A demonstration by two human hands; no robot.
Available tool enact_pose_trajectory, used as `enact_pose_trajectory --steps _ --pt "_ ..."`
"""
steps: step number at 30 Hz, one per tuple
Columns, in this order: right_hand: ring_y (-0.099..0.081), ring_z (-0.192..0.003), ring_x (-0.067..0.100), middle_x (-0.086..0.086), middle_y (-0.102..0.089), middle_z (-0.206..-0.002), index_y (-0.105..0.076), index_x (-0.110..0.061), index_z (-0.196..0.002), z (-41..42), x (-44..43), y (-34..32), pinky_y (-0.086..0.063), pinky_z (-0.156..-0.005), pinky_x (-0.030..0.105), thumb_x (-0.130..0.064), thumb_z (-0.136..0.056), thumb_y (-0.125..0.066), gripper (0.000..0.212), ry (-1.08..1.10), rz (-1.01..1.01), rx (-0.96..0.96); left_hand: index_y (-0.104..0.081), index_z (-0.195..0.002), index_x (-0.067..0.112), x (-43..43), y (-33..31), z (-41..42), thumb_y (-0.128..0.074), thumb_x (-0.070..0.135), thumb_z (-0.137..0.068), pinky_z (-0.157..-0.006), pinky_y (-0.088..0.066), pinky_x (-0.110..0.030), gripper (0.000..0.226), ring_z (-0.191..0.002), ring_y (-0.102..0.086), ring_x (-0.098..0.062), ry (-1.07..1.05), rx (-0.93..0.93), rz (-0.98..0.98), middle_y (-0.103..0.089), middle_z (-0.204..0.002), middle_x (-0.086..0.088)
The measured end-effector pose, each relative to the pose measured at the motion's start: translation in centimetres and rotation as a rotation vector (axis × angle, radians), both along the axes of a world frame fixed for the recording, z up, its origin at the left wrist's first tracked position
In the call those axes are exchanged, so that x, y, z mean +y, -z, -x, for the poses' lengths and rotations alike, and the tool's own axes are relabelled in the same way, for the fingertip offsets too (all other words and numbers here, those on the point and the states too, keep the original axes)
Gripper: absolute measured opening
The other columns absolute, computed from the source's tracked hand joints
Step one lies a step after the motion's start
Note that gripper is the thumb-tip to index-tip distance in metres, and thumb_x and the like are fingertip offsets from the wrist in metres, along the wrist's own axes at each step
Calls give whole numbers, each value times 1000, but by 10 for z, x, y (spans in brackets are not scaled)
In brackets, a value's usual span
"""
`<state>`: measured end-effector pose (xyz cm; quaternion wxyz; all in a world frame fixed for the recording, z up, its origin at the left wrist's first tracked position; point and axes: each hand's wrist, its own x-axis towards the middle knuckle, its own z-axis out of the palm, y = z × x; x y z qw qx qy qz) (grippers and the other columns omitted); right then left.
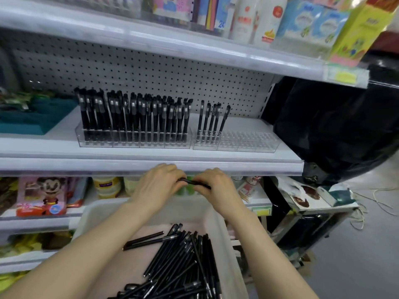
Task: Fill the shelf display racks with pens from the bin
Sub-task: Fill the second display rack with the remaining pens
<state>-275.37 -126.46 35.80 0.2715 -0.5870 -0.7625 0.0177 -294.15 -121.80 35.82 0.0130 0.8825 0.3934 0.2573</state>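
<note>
A slim black pen [194, 182] is held almost level between both hands, just in front of the shelf lip and above the far wall of the bin. Its left end is pinched by the curled fingers of the left hand [159, 186], and its right end is gripped by the curled fingers of the right hand [216, 187]. The exact placing of the fingertips is hidden by the backs of the hands.

Beneath the forearms a white rectangular plastic bin [224, 234] is seen. A loose heap of black pens [179, 266] lies criss-crossed on its floor, with two pens set slightly apart at the heap's left.

Above the hands, two clear acrylic racks are placed side by side on a white metal shelf [237, 162]. The left-hand clear rack [133, 144] is packed with upright black pens. The right-hand clear rack [248, 141] stands just beside it, and only its left end is occupied, by a row of five black pens [212, 117] leaning slightly to the right.

Behind the racks a grey perforated back panel [151, 72] is visible. A teal plastic tray [32, 119] rests on the same shelf, well to the left of the racks. A bulky black plastic bag [334, 126] is seen past the shelf's right end.
</note>
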Motion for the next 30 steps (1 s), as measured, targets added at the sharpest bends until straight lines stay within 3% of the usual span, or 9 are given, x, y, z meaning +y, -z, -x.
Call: enact_pose_trajectory --steps 2,4,6,8,11,15,19,24,30 --pt "-56 -86 22 -1 -67 -87 -73 -18 -97 -12 8 -10 -35 -72 29 -20 -88 -68 11 52 -34 26 -59 -127 21 3 -13 -18 -66 34 -88 -90 -50 -35 42 -110 -55 -19 2 -93 -40 -61 -119 3" --pt "-58 -83 20 1 -64 -91 -73 -15 -99 -33 16 -21 -39 -72 30 -19 -89 -67 12 150 -66 92 -32 -149 22 8 -27 -37 -65 30 -90 -110 -31 -29 69 -132 -40 -15 -31 -167 -19 -41 -146 3" --pt "-60 -80 20 2 -63 -92 -72 -15 -104 -55 24 -34 -47 -75 36 -18 -90 -66 15 244 -83 183 -21 -153 22 18 -37 -52 -63 26 -92 -113 -18 -27 73 -141 -30 -15 -66 -206 -14 -30 -154 1" --pt "-62 -74 21 -1 -64 -82 -68 -18 -108 -73 33 -48 -52 -72 40 -15 -92 -64 18 299 -120 320 -28 -151 19 32 -39 -65 -60 21 -95 -116 -26 -31 64 -141 -29 -17 -69 -174 -38 -32 -153 -1" --pt "-67 -72 21 -6 -62 -76 -60 -22 -105 -95 53 -70 -55 -72 39 -13 -92 -62 17 361 -156 532 -39 -146 10 53 -37 -83 -58 14 -95 -109 -40 -42 55 -138 -31 -23 -42 -62 -52 -36 -149 -7" --pt "-72 -77 17 0 -69 -88 -62 -12 -107 -114 89 -88 -57 -79 38 -17 -94 -56 15 420 -172 635 -32 -148 7 70 -31 -101 -55 6 -96 -108 -39 -37 57 -138 -29 -26 -69 52 -93 -33 -150 -10" --pt "-71 -82 14 6 -72 -92 -64 -8 -108 -115 118 -93 -49 -66 18 -21 -98 -53 19 402 -169 605 -37 -146 9 79 -24 -105 -65 -1 -85 -96 -46 -33 67 -132 -36 -25 -122 100 -121 -41 -144 -8" --pt "-70 -84 17 7 -73 -94 -66 -8 -108 -113 140 -80 -53 -78 26 -23 -96 -59 20 359 -110 589 -52 -136 9 84 -23 -108 -72 -6 -74 -84 -53 -33 67 -119 -48 -24 -151 93 -155 -54 -130 -7" --pt "-61 -83 25 11 -67 -95 -72 -7 -99 -113 148 -56 -45 -75 25 -18 -91 -66 15 378 -44 366 -59 -129 9 84 -22 -109 -75 -5 -72 -74 -55 -32 61 -107 -52 -23 -146 26 -169 -59 -120 -5"
